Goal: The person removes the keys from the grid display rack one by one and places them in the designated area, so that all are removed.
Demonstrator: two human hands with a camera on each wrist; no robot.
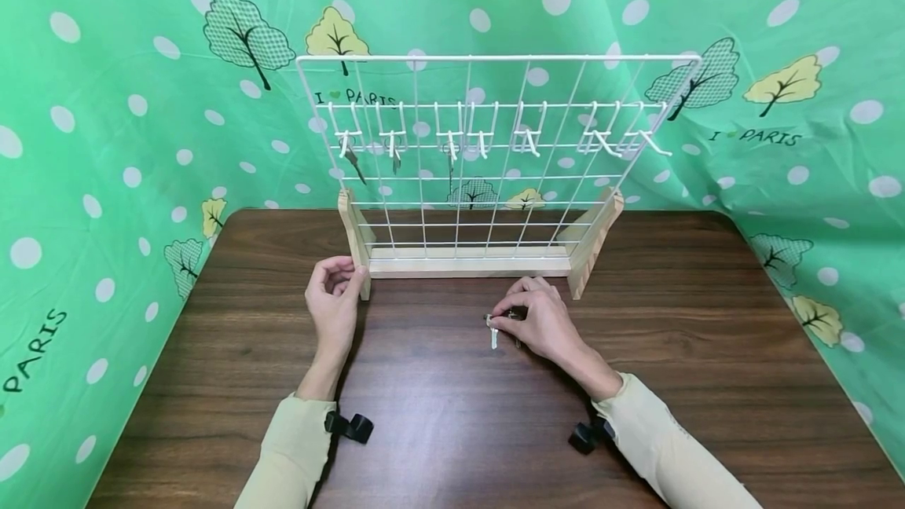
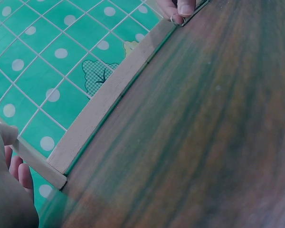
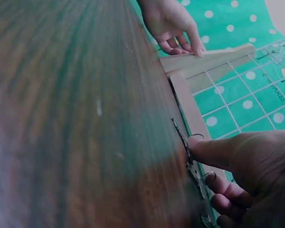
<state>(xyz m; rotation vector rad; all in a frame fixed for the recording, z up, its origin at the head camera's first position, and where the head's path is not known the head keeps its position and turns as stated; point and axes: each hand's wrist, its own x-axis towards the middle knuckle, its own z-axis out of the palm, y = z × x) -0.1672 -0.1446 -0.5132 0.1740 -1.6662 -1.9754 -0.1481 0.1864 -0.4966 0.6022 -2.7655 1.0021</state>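
A white wire grid rack [image 1: 495, 59] stands on a wooden base [image 1: 467, 265]. At its left side, my left hand [image 1: 334, 305] holds the lower part of the wooden side leg [image 1: 357, 238], the thumb on one side and the other fingers curled by the opposite side. In front of the base, my right hand [image 1: 540, 324] pinches a small metal key [image 3: 182, 137] on a ring between thumb and finger. Beside it in the right wrist view, another ringed key [image 3: 195, 178] shows by the lower fingers. Both keys are just above the table, apart from the rack.
Several white hooks [image 1: 526, 140] line the grid's upper part. Keys hang at the left ones, among them a dark key [image 1: 356, 166]. A brown wooden table [image 1: 438, 415] lies below, and a green dotted cloth [image 1: 141, 218] surrounds it.
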